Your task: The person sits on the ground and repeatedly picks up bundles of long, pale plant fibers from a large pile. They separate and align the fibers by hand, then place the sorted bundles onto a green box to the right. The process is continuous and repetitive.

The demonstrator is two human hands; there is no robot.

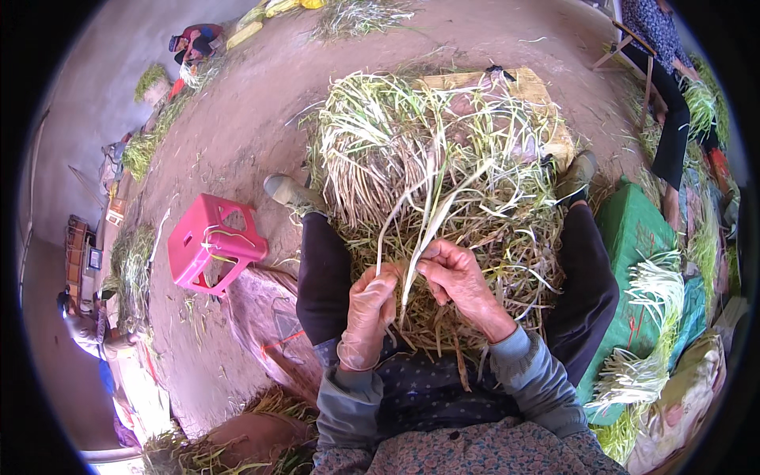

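Note:
My left hand (371,306), in a thin translucent glove, grips the lower end of a pale green-topped stalk. My right hand (460,282) pinches a leaf of a whitish stalk (436,222) between thumb and fingers; its thin root end hangs down between both hands. Beyond them lies a large pile of unpeeled leafy stalks (368,172), brownish at the base and green at the tips, possibly garlic shoots or chives. Loose stripped leaves (469,320) cover my lap and the space between my legs.
A pink plastic stool (208,243) stands at left on the dirt floor. At right, cleaned white bundles (656,291) rest on a green covered block (617,231). Other people work at upper left (193,44), lower left (86,323) and upper right (653,35).

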